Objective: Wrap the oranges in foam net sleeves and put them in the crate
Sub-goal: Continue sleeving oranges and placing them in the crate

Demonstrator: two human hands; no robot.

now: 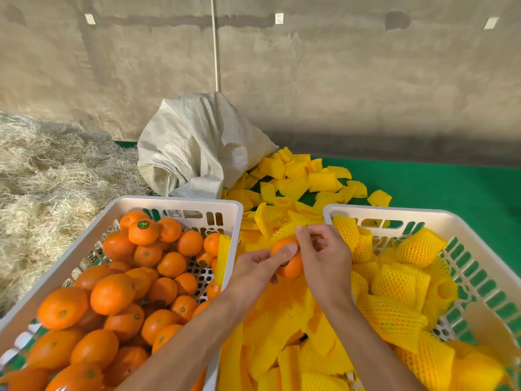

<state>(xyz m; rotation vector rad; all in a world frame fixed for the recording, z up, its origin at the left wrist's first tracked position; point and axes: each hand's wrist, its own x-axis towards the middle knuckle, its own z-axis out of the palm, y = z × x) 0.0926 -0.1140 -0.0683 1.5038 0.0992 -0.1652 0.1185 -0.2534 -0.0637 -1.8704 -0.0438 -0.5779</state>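
left grip [255,270]: fingers and thumb curled round an orange [289,259], thumb on top of it.
right grip [324,253]: pinches the edge of a yellow sleeve [283,231] just above the orange, fingers curled.
orange: between both grips, over the sleeve pile [282,334], sleeve touching its far side.
left of the grips: white crate [180,203] full of bare oranges [112,293].
right of the grips: second crate [394,214] holding wrapped oranges [400,280].
beyond the grips: white sack [197,148], loose sleeves on the green surface [451,187].
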